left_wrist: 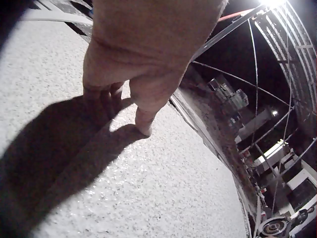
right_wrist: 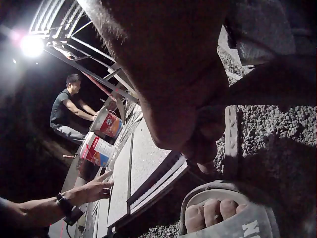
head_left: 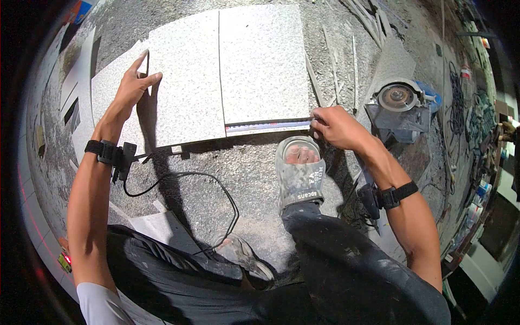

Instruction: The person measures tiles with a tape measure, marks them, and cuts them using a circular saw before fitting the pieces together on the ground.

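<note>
Two pale speckled stone slabs [head_left: 262,59] lie side by side on the ground, with a dark seam between them. Along the near edge of the right-hand one runs a thin measuring tape [head_left: 254,127] with small red marks. My right hand [head_left: 341,127] pinches its end at the slab's right corner, fingers curled; in the right wrist view that hand is dark and its fingertips are mostly hidden. On the left slab [head_left: 184,81], my left hand [head_left: 132,86] has its index finger and thumb spread apart. Its thumb [left_wrist: 143,128] touches the speckled surface in the left wrist view.
A power saw with a round blade [head_left: 398,97] sits on the right beside thin offcut strips [head_left: 330,65]. My sandalled foot [head_left: 300,162] is close to the slab's near edge. A black cable [head_left: 233,203] loops below. Another person [right_wrist: 67,109] is beside two paint buckets [right_wrist: 96,148].
</note>
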Motion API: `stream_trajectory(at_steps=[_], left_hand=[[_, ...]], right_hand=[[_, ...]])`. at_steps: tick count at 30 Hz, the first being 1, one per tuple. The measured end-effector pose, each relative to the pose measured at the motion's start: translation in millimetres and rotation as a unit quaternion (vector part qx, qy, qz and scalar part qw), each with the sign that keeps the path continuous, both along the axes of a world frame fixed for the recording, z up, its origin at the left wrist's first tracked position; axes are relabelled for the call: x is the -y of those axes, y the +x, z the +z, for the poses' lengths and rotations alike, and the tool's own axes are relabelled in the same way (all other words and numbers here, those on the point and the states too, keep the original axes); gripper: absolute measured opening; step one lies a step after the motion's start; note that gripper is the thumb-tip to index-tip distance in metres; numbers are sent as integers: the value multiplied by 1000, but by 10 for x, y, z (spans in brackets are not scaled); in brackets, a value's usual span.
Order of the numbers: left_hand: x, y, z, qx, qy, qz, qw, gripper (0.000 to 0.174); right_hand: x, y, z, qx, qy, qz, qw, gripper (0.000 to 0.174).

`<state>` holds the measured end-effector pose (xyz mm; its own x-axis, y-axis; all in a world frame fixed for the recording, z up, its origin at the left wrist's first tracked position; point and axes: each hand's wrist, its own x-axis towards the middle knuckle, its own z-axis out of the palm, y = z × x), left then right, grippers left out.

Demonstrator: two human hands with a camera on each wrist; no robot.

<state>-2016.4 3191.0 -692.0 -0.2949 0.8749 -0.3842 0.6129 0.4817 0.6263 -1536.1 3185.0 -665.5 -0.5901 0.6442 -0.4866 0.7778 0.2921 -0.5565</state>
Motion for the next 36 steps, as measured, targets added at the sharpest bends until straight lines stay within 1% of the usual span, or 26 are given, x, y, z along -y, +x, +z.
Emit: stream_trajectory(at_steps=[4,6,8,10,11,12,13,14,15,16,17,19,20,21,23,25,27,28,30,31,33,35,36], left_hand=[[4,43,43,3,-2,4,1000,86],[-4,56,69,-1,-7,9,1000,86],[-33,62,131,14,-39,-2,999,84],[-5,154,199,3,-38,12,999,83],[-6,162,215,-3,-39,23,999,82],[-16,108,117,-19,-27,30,999,81],[-10,113,176,10,-25,26,999,81],[-14,127,193,13,2,19,1000,82],[-19,102,235,32,-15,17,999,83],[-24,79,181,28,-10,23,999,85],[-36,71,204,42,-13,24,999,87],[-40,73,237,57,-18,30,998,89],[-44,52,222,62,-22,29,997,90],[-45,38,219,67,-26,28,997,90],[-49,81,291,42,-28,36,998,91],[-58,72,296,38,-39,33,998,91],[-60,67,287,39,-38,33,998,91],[-59,88,314,51,-34,38,997,91],[-63,85,310,62,-29,46,997,90],[-67,81,289,60,-18,43,997,90],[-58,68,253,58,-9,42,997,89],[-62,87,275,86,-1,47,995,87],[-66,94,291,86,-2,48,995,87]], right_hand=[[5,21,-35,-8,-20,-15,1000,19],[3,30,-41,-8,-11,-6,1000,19],[2,37,-35,-11,0,4,1000,19],[-23,28,-14,-6,-26,-13,1000,19],[-60,39,-18,4,-27,3,1000,22],[-107,37,24,0,-44,-10,999,20],[-164,24,71,-5,-62,-21,998,19],[-234,12,113,-14,-49,-12,999,19],[-304,9,149,-10,-47,-42,998,17],[-405,4,169,-6,-47,-73,996,14],[-530,2,153,-12,-39,-66,997,14],[-754,-2,106,-49,13,-88,995,11],[-898,-22,100,-48,-7,-111,993,10],[-1033,-51,95,-50,-6,-105,993,10],[-1309,-123,100,-63,65,-109,990,9],[-1586,-195,59,-61,77,-110,989,11],[-1786,-320,124,-62,146,-94,983,15],[-1905,-332,95,-73,161,-83,981,25],[-2134,-344,3,-76,164,-85,980,28],[-2182,-397,17,-79,167,-89,979,31],[-2240,-444,65,-67,173,-70,980,29],[-2289,-482,67,-56,191,-34,979,25],[-2303,-493,74,-56,190,-33,980,25]])
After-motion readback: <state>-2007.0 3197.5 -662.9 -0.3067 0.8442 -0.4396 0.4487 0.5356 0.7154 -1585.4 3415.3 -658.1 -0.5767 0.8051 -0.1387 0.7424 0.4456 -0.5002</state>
